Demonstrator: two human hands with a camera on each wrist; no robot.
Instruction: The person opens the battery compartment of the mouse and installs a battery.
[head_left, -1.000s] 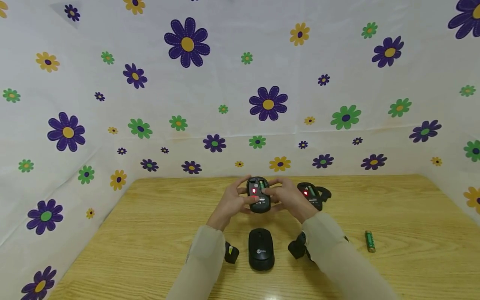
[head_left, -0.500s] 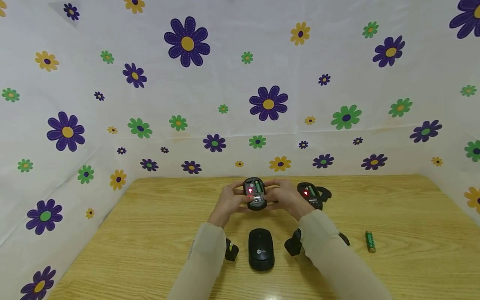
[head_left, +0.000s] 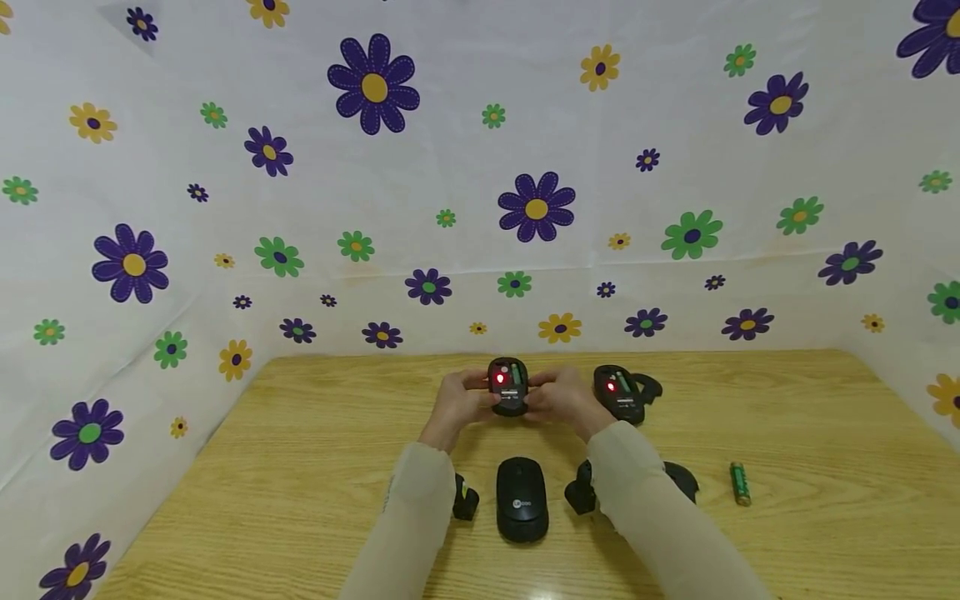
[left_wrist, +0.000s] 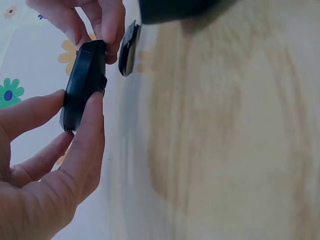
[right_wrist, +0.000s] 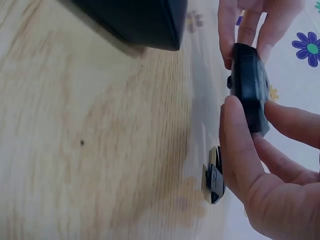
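A black computer mouse point(head_left: 509, 402) is held up between both hands near the back of the table, its underside facing the head camera. A red light glows on it, and a green battery point(head_left: 516, 373) sits in its uncovered compartment. My left hand point(head_left: 455, 404) pinches one side, thumb against fingers. On the opposite side, my right hand point(head_left: 564, 398) grips the mouse with thumb and fingers. Both wrist views show the mouse edge-on, above the table. Beside the right hand lies a second upturned mouse point(head_left: 621, 400) with its own red light and battery showing.
A black battery cover point(head_left: 648, 389) touches or lies close beside the second mouse. Nearer the front is a mouse point(head_left: 522, 500) right side up. A loose green battery point(head_left: 740, 483) lies to the right. The right sleeve partly hides a black curved piece point(head_left: 681, 480).
The right thumb has come off the battery area to the mouse's side. The held mouse has shifted slightly left and tilted, and both hands have moved a little with it.
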